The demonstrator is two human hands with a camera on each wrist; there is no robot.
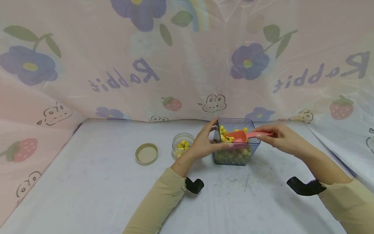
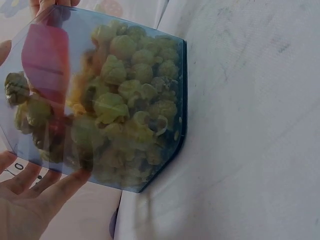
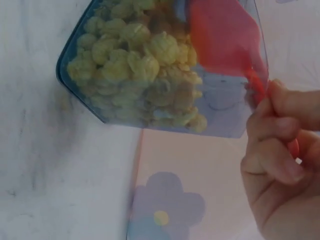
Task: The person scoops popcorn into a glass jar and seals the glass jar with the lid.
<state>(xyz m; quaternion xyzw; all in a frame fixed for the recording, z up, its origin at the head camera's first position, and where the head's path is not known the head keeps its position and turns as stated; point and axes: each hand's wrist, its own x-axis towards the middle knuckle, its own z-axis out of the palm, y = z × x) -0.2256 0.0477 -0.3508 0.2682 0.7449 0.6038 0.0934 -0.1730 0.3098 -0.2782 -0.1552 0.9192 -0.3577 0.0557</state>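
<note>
A clear bluish plastic container (image 1: 233,157), partly filled with yellow popcorn (image 2: 145,90), stands on the table. My left hand (image 1: 204,141) grips its left side near the top, thumb along the front rim and fingers toward the back. In my right hand (image 1: 281,138) is the handle of a red scoop (image 1: 239,136), pinched between thumb and fingers at the right rim. The scoop's bowl sits inside the container, among the upper popcorn. Through the wall in the right wrist view, the red scoop (image 3: 225,37) shows above the popcorn.
Left of the container stands a small round clear jar (image 1: 174,146) with some popcorn in it. A round beige lid (image 1: 146,154) lies farther left on the white tabletop (image 1: 96,182). A patterned pink curtain (image 1: 187,65) rises behind the table.
</note>
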